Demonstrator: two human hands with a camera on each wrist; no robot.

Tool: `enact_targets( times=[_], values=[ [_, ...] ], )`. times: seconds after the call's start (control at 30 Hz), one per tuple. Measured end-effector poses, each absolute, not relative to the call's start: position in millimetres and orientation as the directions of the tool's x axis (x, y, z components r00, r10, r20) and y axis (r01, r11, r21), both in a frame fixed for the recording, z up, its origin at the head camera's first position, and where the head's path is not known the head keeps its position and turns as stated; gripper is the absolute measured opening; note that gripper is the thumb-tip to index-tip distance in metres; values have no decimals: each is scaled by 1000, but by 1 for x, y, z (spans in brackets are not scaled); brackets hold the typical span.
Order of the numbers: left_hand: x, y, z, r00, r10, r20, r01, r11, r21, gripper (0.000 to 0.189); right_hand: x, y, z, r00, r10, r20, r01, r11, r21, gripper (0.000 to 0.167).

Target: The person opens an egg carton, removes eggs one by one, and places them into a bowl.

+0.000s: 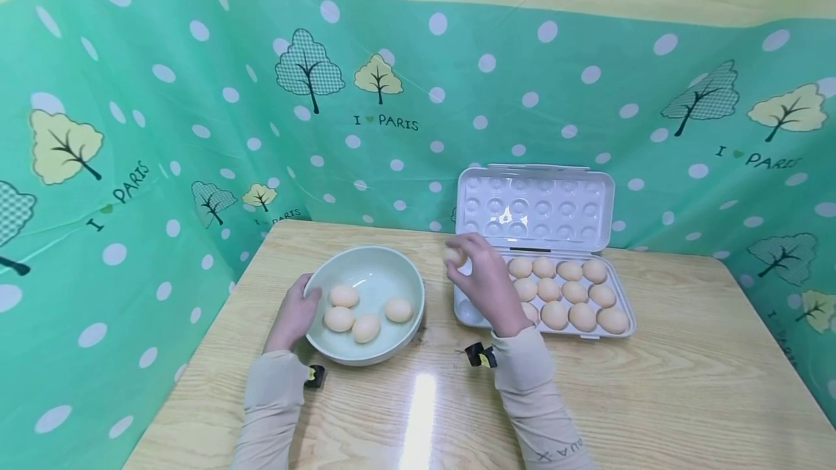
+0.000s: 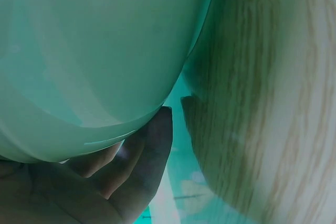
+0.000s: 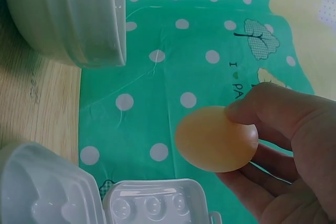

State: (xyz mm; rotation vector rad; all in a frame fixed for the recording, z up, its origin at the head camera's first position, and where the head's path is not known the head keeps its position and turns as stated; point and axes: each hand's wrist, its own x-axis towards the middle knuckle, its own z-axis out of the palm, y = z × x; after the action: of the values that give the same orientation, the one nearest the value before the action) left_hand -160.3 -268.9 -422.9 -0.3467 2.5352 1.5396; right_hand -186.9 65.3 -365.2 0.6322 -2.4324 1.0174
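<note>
1. Head: gripped the bowl [image 1: 385,267] at its left rim with the left hand [image 1: 295,314], upright on the counter [image 1: 686,368].
2. Head: pinched an egg [image 1: 453,257] in the right hand [image 1: 486,278], aloft between the bowl and the open carton [image 1: 467,312], just beside its left end.
3. Head: counted four eggs [image 1: 366,327] in the bowl, with more in rows in the carton, before its upright lid [image 1: 535,212]. Seemed wise to avoid knocking shell on shell, and to lower rather than drop.
4. Left wrist: saw fingers [image 2: 157,129] curled against the bowl's outer wall; could not make out the thumb's hold there. Judged a firm, still grip enough, without tilting.
5. Right wrist: saw the egg lengthwise in the pinch, with thumb [image 3: 244,111] on one side and fingers on the other, apart from bowl and carton. Called for light, even pressure, release only after full support, and a path well clear of the bowl's rim and the lid.
</note>
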Motion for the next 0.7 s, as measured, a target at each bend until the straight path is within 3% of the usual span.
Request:
enact_targets(
  times=[0.7],
  values=[
    [-161,-270,-425,-958,-122,-258,-285,446,849,50,-181,44,-368,-733,-349,584,-657,588,-472,26]
  ],
)
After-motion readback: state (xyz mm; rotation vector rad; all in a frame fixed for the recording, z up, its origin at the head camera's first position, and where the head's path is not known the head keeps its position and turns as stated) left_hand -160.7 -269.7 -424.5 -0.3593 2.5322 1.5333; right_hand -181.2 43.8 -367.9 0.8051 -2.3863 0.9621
